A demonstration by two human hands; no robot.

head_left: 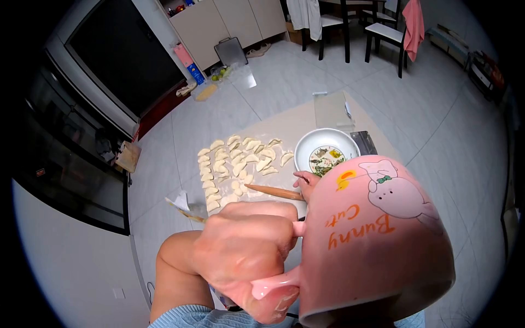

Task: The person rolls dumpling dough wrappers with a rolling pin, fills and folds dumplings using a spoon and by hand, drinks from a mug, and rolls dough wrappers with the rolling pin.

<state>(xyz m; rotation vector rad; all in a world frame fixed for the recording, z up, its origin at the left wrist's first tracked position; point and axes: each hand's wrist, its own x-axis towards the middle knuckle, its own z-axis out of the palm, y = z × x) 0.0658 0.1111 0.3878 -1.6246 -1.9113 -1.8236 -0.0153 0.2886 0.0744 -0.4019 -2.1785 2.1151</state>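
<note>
Close to the camera, my left hand [246, 246] is wrapped round the handle of a pink mug [377, 251]. The mug carries a bunny drawing and orange lettering that appears upside down; its rim is tipped toward me, and its contents cannot be seen. Behind it, my right hand [308, 181] shows only in part, fingers stretched out beside a wooden rolling pin [273, 191] and the near side of a white bowl [302, 158]. The bowl holds a green filling. Rows of folded dumplings [238, 158] lie left of the bowl, with small dough pieces [237, 188] near the pin's tip.
A floured tabletop [284, 128] bears the dumplings. A clear lid-like panel [331, 111] and a dark flat object [363, 142] lie near the bowl. Farther off are chairs [385, 33], a cabinet [199, 30] and a dark door [123, 54]. My bare knee [178, 257] is below the table edge.
</note>
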